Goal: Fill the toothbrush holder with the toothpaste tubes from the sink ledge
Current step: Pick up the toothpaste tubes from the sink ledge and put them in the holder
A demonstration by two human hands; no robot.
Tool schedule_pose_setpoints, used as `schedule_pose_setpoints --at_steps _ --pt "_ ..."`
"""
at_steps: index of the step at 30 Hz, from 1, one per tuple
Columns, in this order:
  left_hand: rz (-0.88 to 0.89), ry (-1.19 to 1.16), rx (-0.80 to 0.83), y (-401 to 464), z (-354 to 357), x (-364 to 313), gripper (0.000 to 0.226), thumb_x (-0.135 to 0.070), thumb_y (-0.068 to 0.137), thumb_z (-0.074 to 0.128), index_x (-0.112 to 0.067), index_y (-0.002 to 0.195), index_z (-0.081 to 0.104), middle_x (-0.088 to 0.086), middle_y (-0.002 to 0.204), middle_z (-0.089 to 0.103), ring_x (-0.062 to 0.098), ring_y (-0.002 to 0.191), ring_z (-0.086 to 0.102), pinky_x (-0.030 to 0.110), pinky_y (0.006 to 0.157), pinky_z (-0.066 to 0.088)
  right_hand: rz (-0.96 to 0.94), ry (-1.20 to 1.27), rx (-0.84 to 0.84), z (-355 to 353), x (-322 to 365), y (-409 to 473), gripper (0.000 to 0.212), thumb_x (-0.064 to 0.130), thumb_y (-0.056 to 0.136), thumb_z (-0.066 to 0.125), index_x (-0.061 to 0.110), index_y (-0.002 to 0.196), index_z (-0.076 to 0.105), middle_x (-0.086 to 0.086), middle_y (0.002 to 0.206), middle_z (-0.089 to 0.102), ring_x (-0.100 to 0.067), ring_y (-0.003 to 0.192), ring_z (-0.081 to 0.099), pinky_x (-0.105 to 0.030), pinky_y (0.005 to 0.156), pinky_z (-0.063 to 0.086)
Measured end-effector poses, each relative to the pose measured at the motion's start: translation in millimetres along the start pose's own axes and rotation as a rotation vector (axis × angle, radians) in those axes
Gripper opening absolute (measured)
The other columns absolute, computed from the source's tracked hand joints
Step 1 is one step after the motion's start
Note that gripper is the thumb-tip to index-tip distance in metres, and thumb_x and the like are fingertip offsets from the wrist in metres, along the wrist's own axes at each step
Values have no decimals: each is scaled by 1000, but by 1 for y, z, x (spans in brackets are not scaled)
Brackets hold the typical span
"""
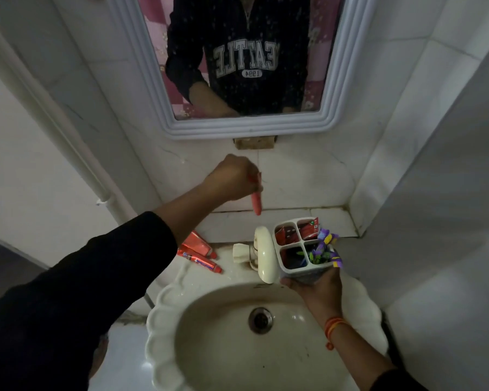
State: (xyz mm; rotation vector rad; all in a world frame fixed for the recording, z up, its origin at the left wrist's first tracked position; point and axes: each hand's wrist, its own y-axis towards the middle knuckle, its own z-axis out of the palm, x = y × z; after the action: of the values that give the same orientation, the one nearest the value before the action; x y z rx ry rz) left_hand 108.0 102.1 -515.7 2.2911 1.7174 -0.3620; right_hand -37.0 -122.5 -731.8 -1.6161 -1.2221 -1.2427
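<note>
My left hand (pixel 232 176) is raised in front of the tiled wall, shut on a red toothpaste tube (pixel 256 203) that hangs cap down. To the right and lower, my right hand (pixel 315 286) grips the white four-compartment toothbrush holder (pixel 287 266) from below. Red toothpaste tubes (pixel 308 228) stand in its two back compartments. Purple and green brushes (pixel 323 249) fill the front right one. The held tube is above and left of the holder, apart from it. Two more red tubes (pixel 201 255) lie on the sink ledge at the left.
A cream tap (pixel 261 253) stands just left of the holder, above the scalloped basin (pixel 164 314) with its drain (pixel 260 320). A framed mirror (pixel 153 80) hangs above. A white tiled ledge (pixel 237 224) runs behind the tap, and a wall closes in at the right.
</note>
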Motion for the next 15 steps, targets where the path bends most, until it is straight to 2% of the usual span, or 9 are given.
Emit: schedule_pose_setpoints --at_steps 3,6,11,15 --pt "118 -58 -94 -4 -19 -39 24 -30 84 76 -14 101 81 0 97 79 11 84 72 31 80 61 6 16 11 -1 1 1 125 31 36 107 17 145 48 3 132 68 -5 119 66 -10 93 52" --pt "140 -3 -36 -7 -18 -66 28 -30 85 77 -11 104 80 1 96 78 10 80 70 21 70 56 6 38 28 -2 4 2 125 25 36 107 19 145 47 5 133 68 9 119 61 -6 93 51" --pt "97 53 178 -14 15 -76 28 -23 86 73 -8 109 79 5 102 79 16 87 74 32 86 61 3 75 52 -3 4 2 125 20 39 107 22 147 44 15 132 65 19 115 59 -6 94 50" --pt "54 57 291 -18 41 -71 27 -28 86 74 -10 106 80 4 101 80 16 90 74 31 88 59 20 87 47 -2 1 2 125 18 40 106 22 148 42 18 130 62 23 111 56 -1 90 48"
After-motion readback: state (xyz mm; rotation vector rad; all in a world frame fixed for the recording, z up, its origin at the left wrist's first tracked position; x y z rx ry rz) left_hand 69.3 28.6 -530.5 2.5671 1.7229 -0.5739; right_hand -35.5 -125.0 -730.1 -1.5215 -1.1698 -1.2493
